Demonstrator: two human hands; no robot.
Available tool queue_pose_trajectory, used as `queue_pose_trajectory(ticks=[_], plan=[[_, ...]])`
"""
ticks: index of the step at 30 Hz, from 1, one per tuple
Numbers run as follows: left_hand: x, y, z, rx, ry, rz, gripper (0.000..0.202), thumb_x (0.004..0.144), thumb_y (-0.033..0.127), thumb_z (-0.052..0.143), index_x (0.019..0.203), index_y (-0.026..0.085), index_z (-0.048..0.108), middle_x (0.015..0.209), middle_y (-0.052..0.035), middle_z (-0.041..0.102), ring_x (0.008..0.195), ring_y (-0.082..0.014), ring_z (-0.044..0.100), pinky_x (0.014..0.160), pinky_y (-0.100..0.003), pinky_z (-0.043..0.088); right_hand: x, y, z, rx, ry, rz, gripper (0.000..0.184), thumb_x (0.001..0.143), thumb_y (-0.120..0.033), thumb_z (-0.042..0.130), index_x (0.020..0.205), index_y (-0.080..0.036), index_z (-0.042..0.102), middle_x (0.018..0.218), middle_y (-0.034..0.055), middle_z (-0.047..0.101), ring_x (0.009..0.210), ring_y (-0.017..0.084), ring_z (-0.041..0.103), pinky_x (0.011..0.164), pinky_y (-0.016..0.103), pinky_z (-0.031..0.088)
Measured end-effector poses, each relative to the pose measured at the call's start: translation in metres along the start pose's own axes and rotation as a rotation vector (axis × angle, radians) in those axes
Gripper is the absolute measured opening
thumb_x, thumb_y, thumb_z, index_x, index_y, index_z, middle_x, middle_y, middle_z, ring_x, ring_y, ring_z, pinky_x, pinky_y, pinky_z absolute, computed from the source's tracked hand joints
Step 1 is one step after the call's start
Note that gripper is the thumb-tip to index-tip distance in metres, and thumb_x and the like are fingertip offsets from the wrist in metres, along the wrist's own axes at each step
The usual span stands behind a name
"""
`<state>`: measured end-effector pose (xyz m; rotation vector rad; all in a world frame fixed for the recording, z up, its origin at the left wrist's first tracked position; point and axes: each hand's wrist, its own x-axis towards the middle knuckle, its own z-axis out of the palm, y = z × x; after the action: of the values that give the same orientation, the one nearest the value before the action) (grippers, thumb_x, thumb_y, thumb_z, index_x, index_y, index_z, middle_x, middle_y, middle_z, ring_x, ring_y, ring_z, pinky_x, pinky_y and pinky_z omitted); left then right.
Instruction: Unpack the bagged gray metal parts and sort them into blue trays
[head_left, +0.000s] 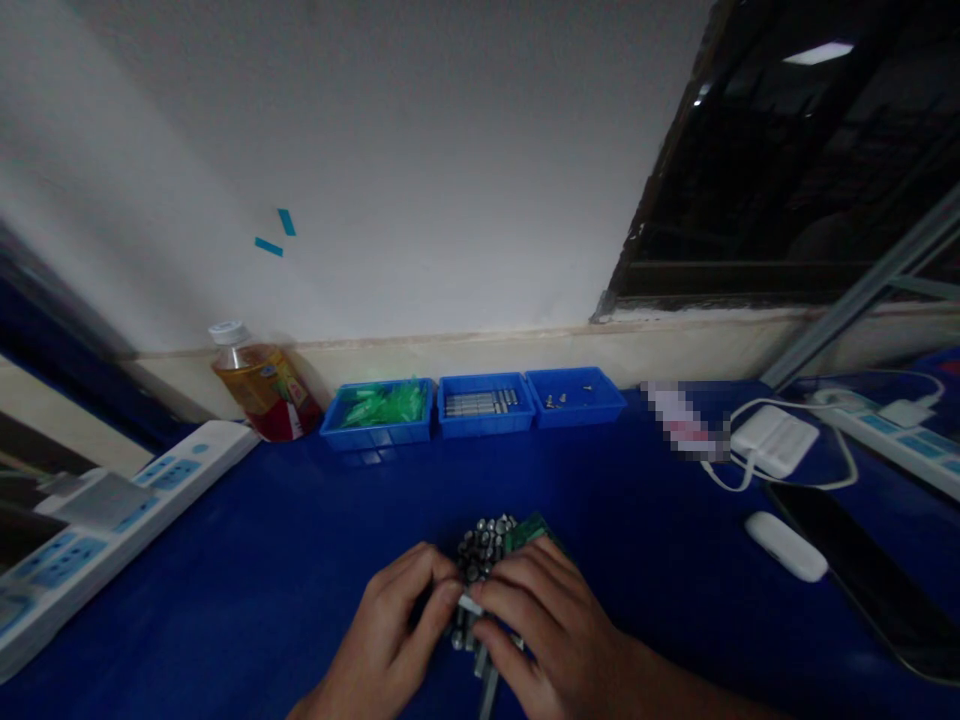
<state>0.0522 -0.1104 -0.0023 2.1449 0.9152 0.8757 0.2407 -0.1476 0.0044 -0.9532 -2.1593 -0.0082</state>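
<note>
Head view: at 6 o'clock my left hand (pixel 390 625) and right hand (pixel 540 615) pinch their fingertips shut on a small pale part (pixel 471 603). It sits against a green board (pixel 534 527) crowded with metal cylinders (pixel 486 540), which the right fingers half hide. Trays (pixel 486 428) stand at 12 o'clock, a bottle (pixel 264 388) at 10, a power strip (pixel 127 520) at 9, a phone (pixel 870 575) at 3.
</note>
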Motion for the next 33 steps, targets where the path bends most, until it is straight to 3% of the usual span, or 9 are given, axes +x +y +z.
queue_pose_trajectory(ticks=[6,11,14,17,19,21,26,30,33], plan=[[-0.001,-0.003,0.005,-0.003,-0.021,-0.038,0.038,0.096,0.033,0.035,0.062,0.017,0.041,0.058,0.0018,0.047,0.054,-0.0091,0.047,0.053,-0.019,0.035,0.004,0.000,-0.002,0.019,-0.019,-0.048,0.016,0.086,-0.011,0.050,0.100,-0.015,0.056,0.084,0.0055,0.065,0.079,0.016,0.059,0.077,0.030,0.048],[-0.001,-0.007,0.002,-0.029,-0.070,-0.079,0.036,0.096,0.035,0.033,0.068,0.017,0.047,0.064,0.0005,0.052,0.061,-0.0110,0.052,0.059,-0.020,0.038,0.011,0.011,0.000,0.084,-0.041,-0.031,0.017,0.088,-0.011,0.046,0.101,-0.016,0.055,0.084,0.0048,0.065,0.079,0.015,0.059,0.077,0.029,0.048],[0.001,-0.011,-0.010,0.037,-0.093,-0.126,0.029,0.096,0.034,0.034,0.082,0.018,0.054,0.076,-0.0014,0.059,0.073,-0.0141,0.056,0.070,-0.024,0.042,0.030,0.047,-0.003,-0.021,0.054,0.055,0.018,0.087,-0.014,0.049,0.102,-0.016,0.057,0.090,0.0063,0.065,0.084,0.017,0.060,0.075,0.030,0.048],[0.001,-0.016,-0.028,0.193,-0.126,-0.165,0.021,0.093,0.035,0.043,0.094,0.021,0.057,0.091,-0.0040,0.062,0.089,-0.0192,0.057,0.086,-0.034,0.041,0.060,0.101,-0.011,-0.134,0.078,0.216,0.016,0.084,-0.014,0.052,0.096,-0.014,0.062,0.088,0.0072,0.064,0.083,0.017,0.060,0.076,0.030,0.047],[-0.002,-0.020,-0.039,0.295,-0.201,-0.164,0.021,0.089,0.036,0.049,0.104,0.024,0.058,0.103,-0.0052,0.061,0.099,-0.0230,0.054,0.093,-0.042,0.037,0.081,0.135,-0.017,-0.243,-0.056,0.317,0.015,0.082,-0.014,0.054,0.092,-0.014,0.065,0.087,0.0077,0.065,0.079,0.017,0.060,0.075,0.028,0.046],[-0.006,-0.025,-0.046,0.348,-0.314,-0.133,0.029,0.085,0.035,0.055,0.114,0.029,0.057,0.115,-0.0052,0.057,0.107,-0.0256,0.050,0.097,-0.046,0.035,0.100,0.161,-0.021,-0.345,-0.286,0.351,0.014,0.080,-0.015,0.057,0.090,-0.014,0.067,0.087,0.0086,0.066,0.080,0.018,0.061,0.074,0.027,0.044],[-0.011,-0.030,-0.048,0.342,-0.428,-0.099,0.035,0.081,0.027,0.060,0.115,0.033,0.057,0.123,-0.0035,0.051,0.115,-0.0254,0.044,0.099,-0.045,0.031,0.136,0.186,-0.013,-0.491,-0.769,0.240,0.015,0.076,-0.017,0.059,0.086,-0.016,0.071,0.086,0.0083,0.070,0.081,0.019,0.062,0.066,0.024,0.038],[-0.010,-0.029,-0.047,0.317,-0.420,-0.097,0.016,0.082,0.024,0.060,0.097,0.028,0.063,0.118,-0.0030,0.053,0.113,-0.0245,0.044,0.095,-0.040,0.031,0.145,0.189,-0.001,-0.527,-0.900,0.188,0.017,0.074,-0.014,0.057,0.084,-0.016,0.071,0.084,0.0083,0.071,0.079,0.019,0.063,0.064,0.025,0.035],[-0.010,-0.028,-0.046,0.306,-0.426,-0.098,0.017,0.081,0.022,0.060,0.097,0.028,0.062,0.118,-0.0023,0.053,0.113,-0.0239,0.043,0.095,-0.040,0.029,0.146,0.190,0.003,-0.521,-0.923,0.193,0.015,0.075,-0.015,0.058,0.082,-0.016,0.071,0.083,0.0080,0.071,0.079,0.019,0.063,0.065,0.025,0.035]])
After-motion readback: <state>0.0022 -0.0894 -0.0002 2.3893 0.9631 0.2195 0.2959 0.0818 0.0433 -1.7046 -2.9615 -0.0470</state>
